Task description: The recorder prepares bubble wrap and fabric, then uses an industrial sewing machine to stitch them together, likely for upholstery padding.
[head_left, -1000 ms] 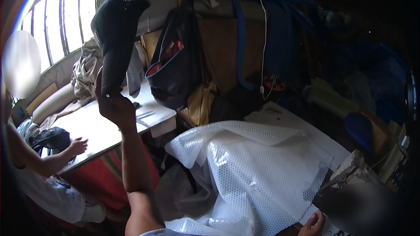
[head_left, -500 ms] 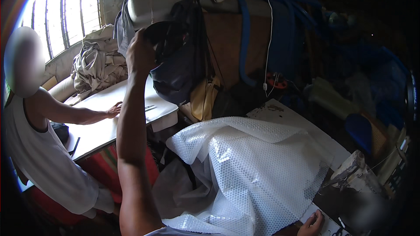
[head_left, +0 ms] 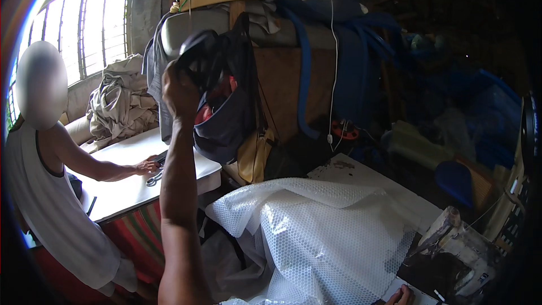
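My left hand [head_left: 180,91] is raised with its fingers closed around a black curved piece [head_left: 199,48], blurred, at the mouth of a dark backpack [head_left: 223,130]. Whether that piece belongs to the backpack I cannot tell. Red material [head_left: 212,107] shows inside the backpack's open mouth. At the lower edge, my right hand [head_left: 401,296] rests by a white surface, partly cut off by the frame; its fingers are loosely bent and apart, and I see nothing in them. A large crumpled sheet of bubble wrap [head_left: 316,237] lies between my arms.
On the left, a co-worker in a white sleeveless top [head_left: 62,192] reaches over a white table [head_left: 121,200] holding scissors [head_left: 153,179]. A worn sewing machine [head_left: 460,254] stands at right. A tan bag [head_left: 254,155] hangs below the backpack; a white cord [head_left: 335,51] dangles behind.
The backpack's mouth has come into view, showing red inside, and the black piece has shifted with my left hand. My right hand is lower in view. The co-worker's hand is now by the scissors.
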{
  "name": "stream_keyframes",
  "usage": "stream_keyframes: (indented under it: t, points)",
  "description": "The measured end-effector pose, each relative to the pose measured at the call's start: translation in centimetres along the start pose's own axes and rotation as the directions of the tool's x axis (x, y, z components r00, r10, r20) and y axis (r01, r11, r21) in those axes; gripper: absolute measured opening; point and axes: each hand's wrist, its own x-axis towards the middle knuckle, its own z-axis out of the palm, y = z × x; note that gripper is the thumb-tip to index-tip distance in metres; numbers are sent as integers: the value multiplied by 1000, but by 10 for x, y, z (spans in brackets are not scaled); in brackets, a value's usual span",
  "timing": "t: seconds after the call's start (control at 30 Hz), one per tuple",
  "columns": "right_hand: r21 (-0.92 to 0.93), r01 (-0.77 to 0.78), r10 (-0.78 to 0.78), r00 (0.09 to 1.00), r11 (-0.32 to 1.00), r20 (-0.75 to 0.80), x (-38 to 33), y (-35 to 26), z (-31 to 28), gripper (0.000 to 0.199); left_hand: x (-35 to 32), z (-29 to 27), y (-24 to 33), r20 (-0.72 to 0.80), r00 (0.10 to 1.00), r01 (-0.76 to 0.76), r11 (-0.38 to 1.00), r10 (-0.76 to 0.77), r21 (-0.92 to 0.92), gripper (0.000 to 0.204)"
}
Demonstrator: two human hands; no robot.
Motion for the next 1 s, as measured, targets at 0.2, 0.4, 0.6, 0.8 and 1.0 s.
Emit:
stream_keyframes:
  t: [0.2,0.4,0.6,0.8,1.0]
  points:
    - [25,-88,86,994,996,74,12,-8,-7,21,-35,-20,-31,-299,917,236,964,-263,-123,40]
    - [31,-71,67,992,997,106,17,-29,-11,21,-39,-34,-42,-171,683,430,580,-710,-691,58]
    - [-52,-31,36,994,998,103,16,-37,2,20,-42,-23,-63,-254,837,274,773,-485,-572,59]
    - [-68,-57,61,996,996,58,13,-37,10,18,-40,-28,-54,-306,836,192,766,-455,-614,58]
    - [-101,-11,18,997,995,75,18,-32,21,19,-55,-18,-57,-281,912,107,833,-300,-542,57]
